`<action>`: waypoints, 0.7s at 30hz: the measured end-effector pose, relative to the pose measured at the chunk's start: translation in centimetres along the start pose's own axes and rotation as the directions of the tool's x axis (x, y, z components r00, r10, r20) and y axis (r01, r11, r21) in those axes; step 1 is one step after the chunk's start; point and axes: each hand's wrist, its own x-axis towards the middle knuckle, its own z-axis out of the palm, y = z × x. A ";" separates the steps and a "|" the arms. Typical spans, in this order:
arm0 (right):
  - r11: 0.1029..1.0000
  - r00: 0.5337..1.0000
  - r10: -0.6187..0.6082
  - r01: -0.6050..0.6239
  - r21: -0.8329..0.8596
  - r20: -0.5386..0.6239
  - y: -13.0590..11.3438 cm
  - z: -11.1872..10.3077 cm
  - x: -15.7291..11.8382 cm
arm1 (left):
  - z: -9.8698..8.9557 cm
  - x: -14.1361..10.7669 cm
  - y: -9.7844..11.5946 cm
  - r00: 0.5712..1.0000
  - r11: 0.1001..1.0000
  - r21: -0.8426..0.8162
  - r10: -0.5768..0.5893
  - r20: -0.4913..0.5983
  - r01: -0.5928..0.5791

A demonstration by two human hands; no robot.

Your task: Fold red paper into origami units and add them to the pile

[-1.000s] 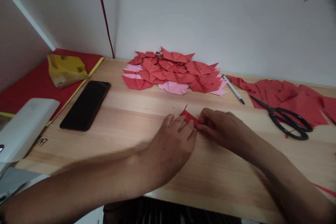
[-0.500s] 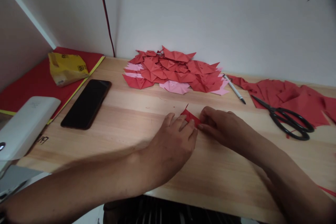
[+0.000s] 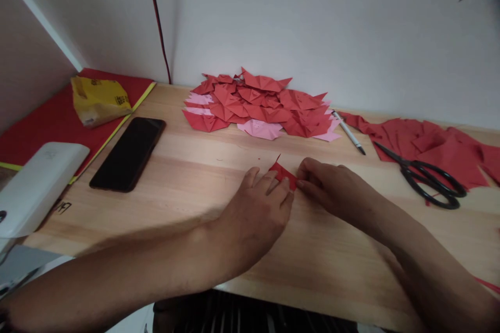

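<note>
A small folded red paper (image 3: 287, 176) lies on the wooden table (image 3: 187, 166), with one thin point sticking up at its far left corner. My left hand (image 3: 258, 218) rests over its near left part, the fingertips pressing down on it and hiding much of it. At the paper's right end my right hand (image 3: 332, 187) pinches the edge between thumb and curled fingers. Behind the hands is a pile of folded red and pink paper shapes (image 3: 265, 99), some with small drawn marks.
Black-handled scissors (image 3: 429, 177) lie partly on red paper sheets (image 3: 441, 145) at the right, near a white pen (image 3: 349, 133). Leftward are a black phone (image 3: 128, 153), a white power bank (image 3: 45, 187) and a yellow packet (image 3: 101, 101) on a red folder (image 3: 31, 109).
My right thumb has shifted slightly at the paper's right edge. Otherwise both hands and the paper stay nearly where they were.
</note>
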 end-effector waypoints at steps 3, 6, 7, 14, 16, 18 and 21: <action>1.000 1.000 -0.016 0.016 0.000 -0.017 0.0 0.1 0.1 | 0.0 0.0 0.0 1.000 1.000 0.003 -0.001 0.009 0.001; 0.999 0.999 -0.030 0.031 0.022 -0.014 0.1 0.1 0.0 | 0.0 0.0 -0.1 1.000 1.000 -0.001 0.000 0.007 0.000; 0.999 1.000 -0.026 0.026 0.024 -0.009 0.1 0.0 -0.1 | 0.0 0.0 -0.1 1.000 1.000 -0.003 -0.001 0.006 0.001; 1.000 1.000 0.003 -0.003 -0.001 -0.025 -0.1 0.1 0.0 | -0.1 0.0 -0.1 1.000 1.000 0.001 -0.001 0.012 0.001; 1.000 0.999 0.014 -0.014 -0.004 -0.045 -0.2 0.2 0.0 | -0.1 0.0 -0.1 1.000 1.000 0.004 -0.002 0.011 0.002; 1.000 0.998 0.019 -0.018 0.007 -0.053 -0.2 0.2 -0.1 | 0.0 0.0 -0.1 1.000 1.000 0.006 -0.002 0.001 0.002; 1.000 0.999 0.003 -0.003 0.020 -0.033 -0.2 0.2 -0.1 | 0.0 0.0 -0.1 1.000 1.000 0.001 -0.001 -0.017 0.001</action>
